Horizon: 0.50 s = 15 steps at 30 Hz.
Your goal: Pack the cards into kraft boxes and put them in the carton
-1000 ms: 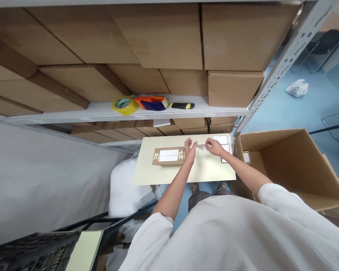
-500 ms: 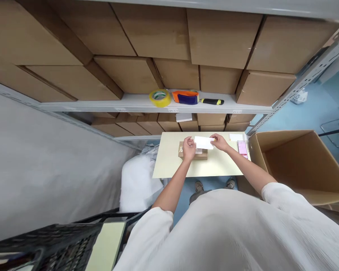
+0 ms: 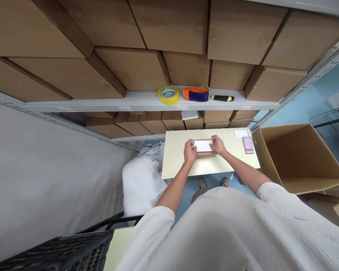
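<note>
A white label point(image 3: 203, 146) lies over the top of a small brown cardboard box point(image 3: 205, 154) on the pale yellow table. At the label's left end is my left hand point(image 3: 190, 152), fingers curled and thumb on its edge. Pinched at the right end is my right hand point(image 3: 219, 145), with a small yellow spot showing by its fingertips. Both hands also rest against the box ends. Whether the label is stuck down flat I cannot tell.
The pale yellow table point(image 3: 175, 165) also bears a phone point(image 3: 248, 145) and a white paper point(image 3: 240, 133). A large open carton point(image 3: 302, 154) stands right. On the shelf are yellow tape point(image 3: 168, 95), an orange-blue tape dispenser point(image 3: 196, 94) and a cutter point(image 3: 222, 98). White wrap point(image 3: 139, 184) lies left.
The white label has come down from above the box onto its top. My left hand has moved in to the label's left end, and the box sits straighter between both hands.
</note>
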Each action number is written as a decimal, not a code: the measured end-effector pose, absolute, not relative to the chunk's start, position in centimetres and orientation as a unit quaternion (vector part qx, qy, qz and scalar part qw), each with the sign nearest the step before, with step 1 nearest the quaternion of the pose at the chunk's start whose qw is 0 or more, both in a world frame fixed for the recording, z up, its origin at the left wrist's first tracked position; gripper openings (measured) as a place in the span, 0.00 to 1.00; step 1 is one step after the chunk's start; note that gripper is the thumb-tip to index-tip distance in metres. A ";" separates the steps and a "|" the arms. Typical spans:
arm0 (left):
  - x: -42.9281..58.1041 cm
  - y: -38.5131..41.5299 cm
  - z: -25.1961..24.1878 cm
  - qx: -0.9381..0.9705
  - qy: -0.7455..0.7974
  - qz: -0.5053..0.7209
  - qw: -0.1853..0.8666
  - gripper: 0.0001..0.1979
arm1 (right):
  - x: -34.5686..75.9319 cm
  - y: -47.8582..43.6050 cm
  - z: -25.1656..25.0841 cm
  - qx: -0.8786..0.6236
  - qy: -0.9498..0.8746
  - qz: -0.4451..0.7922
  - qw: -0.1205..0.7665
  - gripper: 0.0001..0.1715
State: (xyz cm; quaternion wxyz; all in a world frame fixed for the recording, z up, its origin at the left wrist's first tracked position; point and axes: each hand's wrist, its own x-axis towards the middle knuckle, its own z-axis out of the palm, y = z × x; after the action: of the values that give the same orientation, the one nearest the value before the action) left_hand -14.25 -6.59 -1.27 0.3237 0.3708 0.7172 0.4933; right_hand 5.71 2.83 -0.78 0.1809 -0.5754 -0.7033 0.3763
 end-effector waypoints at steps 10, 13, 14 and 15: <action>-15.1 -6.5 -2.8 0.443 0.736 0.408 0.308 0.20 | 4.5 2.6 -2.3 -0.589 -0.733 0.305 0.150 0.34; -15.1 -6.4 -3.1 0.456 0.741 0.388 0.304 0.20 | 4.4 2.5 -2.3 -0.594 -0.736 0.293 0.143 0.34; -15.1 -6.4 -3.2 0.462 0.742 0.381 0.303 0.20 | 4.3 2.4 -2.3 -0.595 -0.737 0.288 0.140 0.34; -15.1 -6.4 -3.2 0.468 0.743 0.372 0.301 0.20 | 4.2 2.3 -2.3 -0.598 -0.737 0.284 0.136 0.34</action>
State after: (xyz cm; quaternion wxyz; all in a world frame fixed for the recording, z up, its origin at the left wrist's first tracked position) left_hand -15.08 -6.43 -3.24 0.3012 0.4676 0.7430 0.3724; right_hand 4.24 2.27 -2.31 0.1356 -0.5977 -0.7374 0.2838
